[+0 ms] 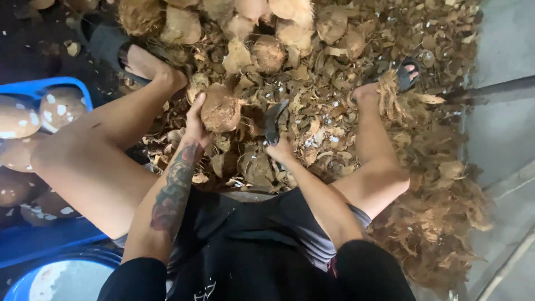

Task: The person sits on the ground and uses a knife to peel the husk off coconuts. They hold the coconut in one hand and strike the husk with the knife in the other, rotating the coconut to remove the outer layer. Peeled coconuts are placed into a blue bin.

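far left: blue crate (33, 245) holding peeled brown coconuts (16, 120) with white flecks; blue tub (61, 278) below it at bottom-left corner; left foot in dark sandal (106, 42) planted at edge of husk pile; left hand (196, 120), tattooed forearm, fingers wrapped around side of a partly husked coconut (221, 108), thumb up over its top, holding it just above the husk litter (334, 95) between the knees; right hand (280, 149) closed in a fist on the handle of a dark blade (274, 120), blade pointing up, just beside the coconut, contact not clear; whole husked coconuts (267, 53) piled behind; right foot (407, 75) half buried in shavings; grey concrete floor (507, 128) far right
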